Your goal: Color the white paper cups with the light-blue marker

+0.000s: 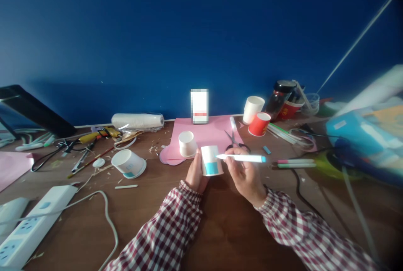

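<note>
White cup (210,153) inverted in left hand (195,174); inside hidden.

Left hand (194,174) and right hand (244,174) forward, both gripping, near each other but apart.
Left forearm (163,229) angles in from lower left, hand pointing forward, fingers partly hidden. Right forearm (294,220) comes in from lower right, hand turned inward, thumb and fingertips pinched. Checked sleeves (154,241) reach both wrists (260,199).
</note>
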Tool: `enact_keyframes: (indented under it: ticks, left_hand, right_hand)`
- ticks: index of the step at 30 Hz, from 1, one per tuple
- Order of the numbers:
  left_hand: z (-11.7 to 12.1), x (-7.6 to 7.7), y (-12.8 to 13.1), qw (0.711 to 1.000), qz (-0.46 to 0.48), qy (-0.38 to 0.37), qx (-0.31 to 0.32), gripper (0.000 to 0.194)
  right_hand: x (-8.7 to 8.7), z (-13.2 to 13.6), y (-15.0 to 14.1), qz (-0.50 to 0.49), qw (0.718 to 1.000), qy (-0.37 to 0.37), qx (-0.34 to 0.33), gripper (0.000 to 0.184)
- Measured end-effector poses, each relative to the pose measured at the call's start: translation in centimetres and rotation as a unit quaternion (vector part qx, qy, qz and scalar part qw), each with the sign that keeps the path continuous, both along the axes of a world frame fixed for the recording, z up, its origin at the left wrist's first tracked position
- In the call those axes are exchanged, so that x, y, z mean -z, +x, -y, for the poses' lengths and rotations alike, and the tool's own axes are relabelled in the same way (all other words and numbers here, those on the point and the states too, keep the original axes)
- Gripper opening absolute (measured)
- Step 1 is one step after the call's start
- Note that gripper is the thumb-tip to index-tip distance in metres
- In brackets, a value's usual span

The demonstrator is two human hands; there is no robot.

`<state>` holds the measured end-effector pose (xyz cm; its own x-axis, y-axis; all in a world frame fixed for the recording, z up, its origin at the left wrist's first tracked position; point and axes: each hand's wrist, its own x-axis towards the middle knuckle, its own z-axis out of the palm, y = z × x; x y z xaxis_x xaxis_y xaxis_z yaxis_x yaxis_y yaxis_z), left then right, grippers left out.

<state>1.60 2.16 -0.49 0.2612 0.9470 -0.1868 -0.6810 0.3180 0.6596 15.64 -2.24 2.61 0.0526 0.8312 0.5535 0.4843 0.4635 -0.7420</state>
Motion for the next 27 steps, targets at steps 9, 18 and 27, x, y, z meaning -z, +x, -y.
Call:
enact_keyframes:
  ticks: [9, 18, 27]
  left_hand:
    - [0.01, -0.31, 0.14, 1.000, -0.005, -0.024, -0.004, 0.042]
    - [0.00, -0.53, 0.17, 0.999, 0.015, -0.028, -0.011, 0.040]
    - [0.02, -0.93, 0.15, 0.998, 0.038, -0.041, -0.015, 0.037]
  right_hand:
    - [0.17, -0.20, -0.05, -0.001, 1.000, 0.003, 0.011, 0.014]
    - [0.13, -0.31, 0.09, -0.002, 1.000, 0.017, 0.012, 0.011]
    - [0.35, -0.49, 0.19, -0.027, 1.000, -0.002, 0.009, 0.013]
